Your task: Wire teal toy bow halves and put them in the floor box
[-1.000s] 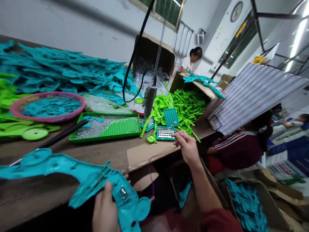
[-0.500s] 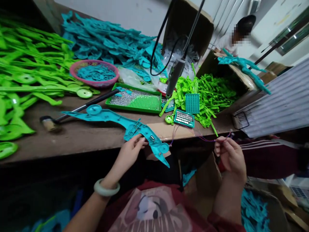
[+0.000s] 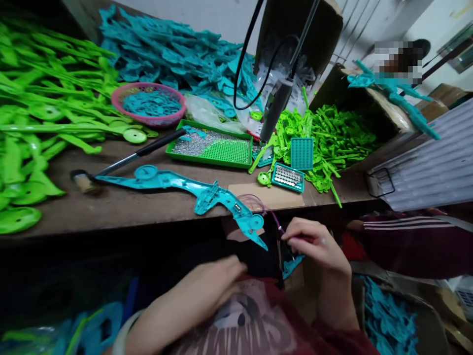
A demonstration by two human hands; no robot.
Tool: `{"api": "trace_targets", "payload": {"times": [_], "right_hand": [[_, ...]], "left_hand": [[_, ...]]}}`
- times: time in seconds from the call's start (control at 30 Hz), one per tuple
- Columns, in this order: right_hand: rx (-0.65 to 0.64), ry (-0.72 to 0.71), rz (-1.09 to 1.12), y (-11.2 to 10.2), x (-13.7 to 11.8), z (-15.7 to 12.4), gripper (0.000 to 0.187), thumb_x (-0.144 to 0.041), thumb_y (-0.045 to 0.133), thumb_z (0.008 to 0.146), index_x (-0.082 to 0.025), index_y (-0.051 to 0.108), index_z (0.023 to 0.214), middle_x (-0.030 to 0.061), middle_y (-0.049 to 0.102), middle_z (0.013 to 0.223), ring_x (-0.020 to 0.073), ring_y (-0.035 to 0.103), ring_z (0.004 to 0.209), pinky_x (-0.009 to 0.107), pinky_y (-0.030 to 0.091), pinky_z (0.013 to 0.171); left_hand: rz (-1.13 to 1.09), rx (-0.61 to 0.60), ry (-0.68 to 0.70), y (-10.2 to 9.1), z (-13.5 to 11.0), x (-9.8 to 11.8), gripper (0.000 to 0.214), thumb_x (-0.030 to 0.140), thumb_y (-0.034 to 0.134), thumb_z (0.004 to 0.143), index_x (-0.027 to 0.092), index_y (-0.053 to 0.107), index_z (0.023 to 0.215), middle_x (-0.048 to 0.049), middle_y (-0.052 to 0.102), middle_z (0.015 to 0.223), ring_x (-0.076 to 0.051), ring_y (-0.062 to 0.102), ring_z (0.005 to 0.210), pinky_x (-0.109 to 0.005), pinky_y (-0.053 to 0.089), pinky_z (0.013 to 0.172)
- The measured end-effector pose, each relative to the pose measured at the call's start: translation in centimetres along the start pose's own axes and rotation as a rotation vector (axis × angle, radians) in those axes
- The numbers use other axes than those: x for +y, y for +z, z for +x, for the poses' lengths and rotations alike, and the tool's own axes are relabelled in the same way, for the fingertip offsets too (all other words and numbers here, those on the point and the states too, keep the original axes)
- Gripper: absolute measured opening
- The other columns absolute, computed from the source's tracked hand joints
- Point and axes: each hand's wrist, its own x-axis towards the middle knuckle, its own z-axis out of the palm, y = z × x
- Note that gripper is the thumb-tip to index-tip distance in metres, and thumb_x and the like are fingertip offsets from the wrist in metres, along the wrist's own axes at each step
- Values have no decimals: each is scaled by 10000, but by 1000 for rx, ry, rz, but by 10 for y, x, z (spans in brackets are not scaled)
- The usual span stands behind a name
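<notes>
A turquoise plastic toy bow half lies on the bench, its right end jutting out past the front edge. A thin purple cord runs from near that end in a loop to my right hand, whose thumb and fingers are pinched on it. My left hand hovers over my lap, below the bow half and touching nothing that I can see. It is blurred, with its fingers stretched toward the right. A piece of cardboard lies behind the cord at the bench edge.
A hammer lies behind the bow half. Near the middle are a green tray of small metal parts, a teal tray of discs and a hanging electric screwdriver. Green parts and turquoise parts are heaped around. Another person is at the back right.
My left hand has let go of the bow half and moved down over my lap. My right hand has come left and lower with the cord, which now hangs slacker.
</notes>
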Motion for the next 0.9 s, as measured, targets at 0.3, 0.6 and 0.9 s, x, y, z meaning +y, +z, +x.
{"api": "trace_targets", "payload": {"times": [0.3,0.6,0.9], "right_hand": [[26,-3,-23,23,0,17,82,-249,616,933,-192,675,929,29,643,858,138,603,785,257,475,742],[296,99,390,20,15,-5,140,-308,679,878,-188,639,819,2,590,793,92,553,544,220,435,493],[889,507,-741,-54,39,-58,55,-244,601,774,-190,601,765,-12,554,671,144,496,618,264,371,606]], "left_hand": [[-295,359,263,-19,48,13,436,190,527,963,211,467,1394,-106,588,1357,-206,597,1204,-313,505,1009],[-684,653,-30,-6,51,13,160,292,603,936,199,713,1007,-2,734,765,-127,669,595,-204,558,602],[-330,798,44,-9,38,28,289,422,551,940,173,682,1006,-63,716,774,-184,680,662,-279,589,627]]}}
